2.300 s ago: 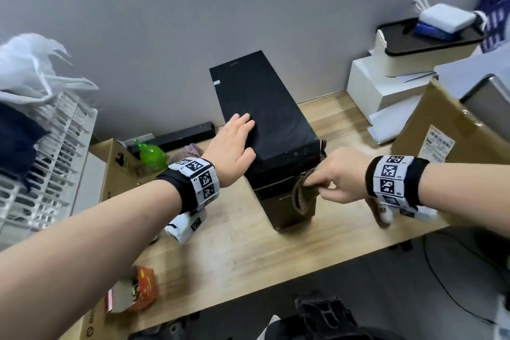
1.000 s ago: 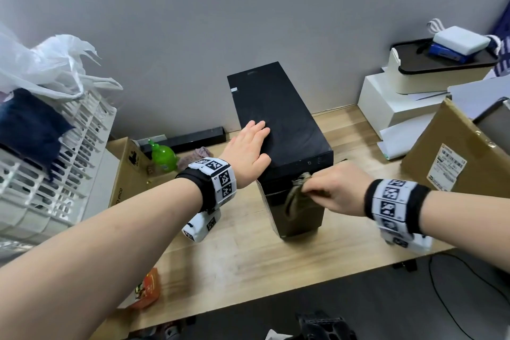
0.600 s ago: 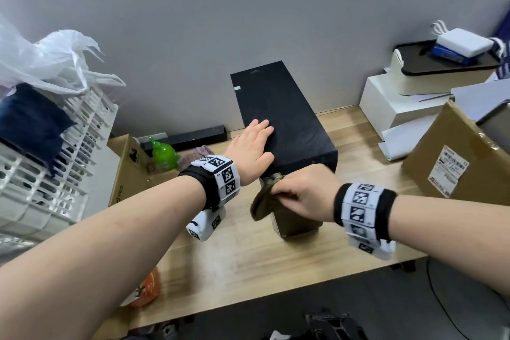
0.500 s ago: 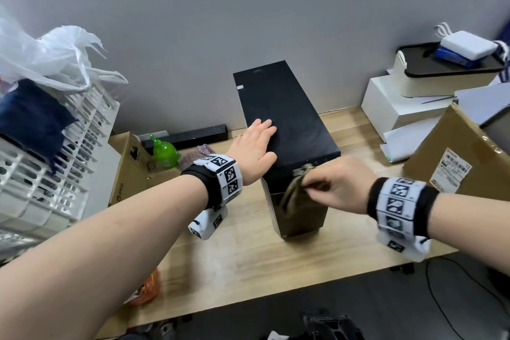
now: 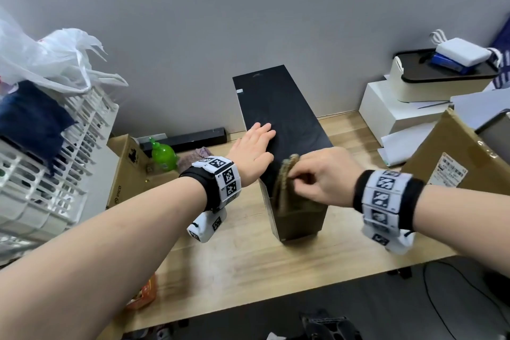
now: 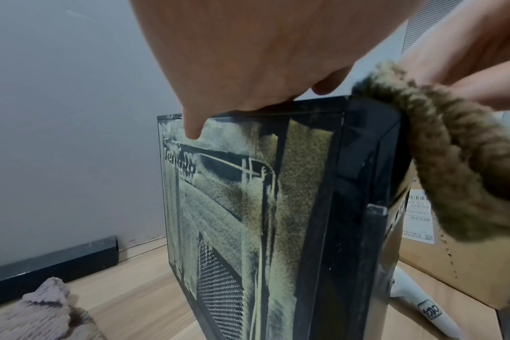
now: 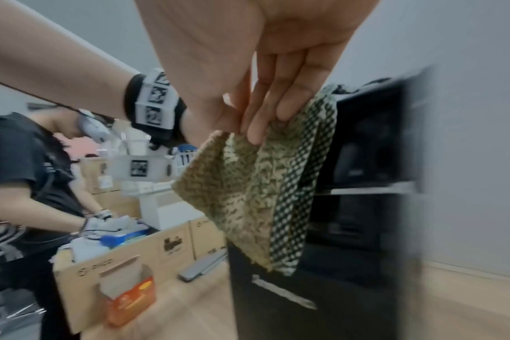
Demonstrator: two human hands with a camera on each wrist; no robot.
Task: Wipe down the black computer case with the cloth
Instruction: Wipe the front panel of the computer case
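The black computer case (image 5: pixel 281 119) stands upright on the wooden desk (image 5: pixel 248 270). My left hand (image 5: pixel 256 143) lies flat on its top near the left edge, fingers straight. My right hand (image 5: pixel 317 176) pinches an olive-brown cloth (image 5: pixel 285 182) at the case's top front edge, and the cloth hangs down over the front face. In the left wrist view the case (image 6: pixel 277 207) has a dusty, streaked side panel, and the cloth (image 6: pixel 451 161) is draped at its front corner. In the right wrist view my fingers (image 7: pixel 265 110) hold the folded cloth (image 7: pixel 262 195) against the blurred case (image 7: pixel 364 207).
A cardboard box (image 5: pixel 124 168), a green bottle (image 5: pixel 162 157) and a mauve rag (image 5: pixel 193 157) sit left of the case. A white basket (image 5: pixel 41 160) stands far left. Another cardboard box (image 5: pixel 463 163) and white boxes (image 5: pixel 392 110) crowd the right. Another person (image 7: pixel 21 172) works beyond.
My right hand swept the cloth left across the case's upper front, then back right and up to the top front edge. My left hand stayed flat on the top.
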